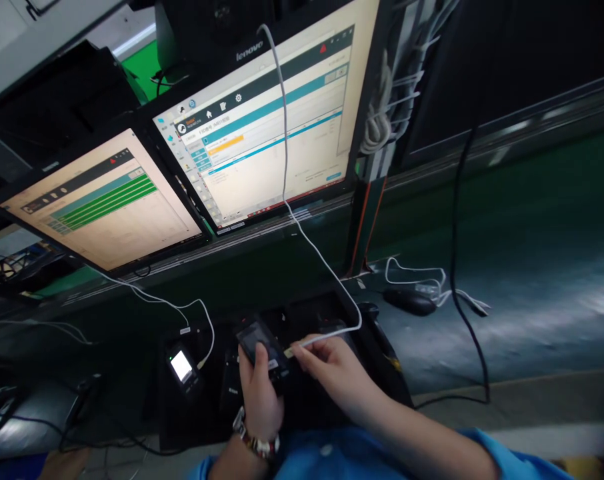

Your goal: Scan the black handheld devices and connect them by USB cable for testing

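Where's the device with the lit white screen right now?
In the head view, the lit device lies at the left side of the black tray, to the left of the person's left hand, with a white cable at its right edge.

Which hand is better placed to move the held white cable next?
Probably the right hand: it pinches the white cable near its plug, beside the dark device, which the left hand holds.
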Demonstrator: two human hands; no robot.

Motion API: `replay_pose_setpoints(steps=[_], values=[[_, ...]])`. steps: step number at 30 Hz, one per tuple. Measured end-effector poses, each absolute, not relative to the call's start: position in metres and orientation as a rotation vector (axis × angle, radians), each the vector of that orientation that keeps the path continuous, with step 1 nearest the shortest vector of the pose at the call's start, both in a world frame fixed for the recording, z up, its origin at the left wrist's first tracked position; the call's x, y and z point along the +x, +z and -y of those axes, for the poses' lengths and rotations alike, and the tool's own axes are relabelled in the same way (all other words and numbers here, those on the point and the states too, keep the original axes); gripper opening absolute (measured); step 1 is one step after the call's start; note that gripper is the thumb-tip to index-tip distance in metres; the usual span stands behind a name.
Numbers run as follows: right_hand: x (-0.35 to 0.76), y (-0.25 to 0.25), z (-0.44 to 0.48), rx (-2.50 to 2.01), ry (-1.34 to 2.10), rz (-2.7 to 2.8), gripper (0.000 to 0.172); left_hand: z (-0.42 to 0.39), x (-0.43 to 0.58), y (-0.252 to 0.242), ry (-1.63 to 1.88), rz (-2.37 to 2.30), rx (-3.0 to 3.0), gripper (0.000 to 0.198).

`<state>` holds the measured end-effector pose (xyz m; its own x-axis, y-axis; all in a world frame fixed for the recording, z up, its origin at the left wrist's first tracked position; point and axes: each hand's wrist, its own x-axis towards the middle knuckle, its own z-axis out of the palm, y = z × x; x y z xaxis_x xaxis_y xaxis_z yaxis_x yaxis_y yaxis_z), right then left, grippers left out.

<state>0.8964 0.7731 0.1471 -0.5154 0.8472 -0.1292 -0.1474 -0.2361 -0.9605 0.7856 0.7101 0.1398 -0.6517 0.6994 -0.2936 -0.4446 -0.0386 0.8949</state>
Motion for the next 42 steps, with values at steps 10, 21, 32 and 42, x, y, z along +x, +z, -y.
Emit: replay_pose_setpoints(steps=[10, 21, 32, 42], values=[[0.9, 0.123, -0.767, -1.104, 1.862, 0.979, 0.048, -0.743, 0.759, 0.121, 1.396, -1.991, 0.97, 0.066], [0.811, 0.15, -0.76, -0.328, 0.825, 2.616, 0.039, -0.631, 0.714, 0.132, 1.625, -2.188, 0.725, 0.055], [0.702, 0.159, -0.727, -0.083, 0.157, 3.227, 0.033, -0.587, 0.636, 0.086, 1.9, -1.583, 0.167, 0.058], [0.735, 0.187, -0.736, 0.115, 0.341, 3.208, 0.021, -0.573, 0.653, 0.118, 1.964, -1.402, 0.118, 0.07]])
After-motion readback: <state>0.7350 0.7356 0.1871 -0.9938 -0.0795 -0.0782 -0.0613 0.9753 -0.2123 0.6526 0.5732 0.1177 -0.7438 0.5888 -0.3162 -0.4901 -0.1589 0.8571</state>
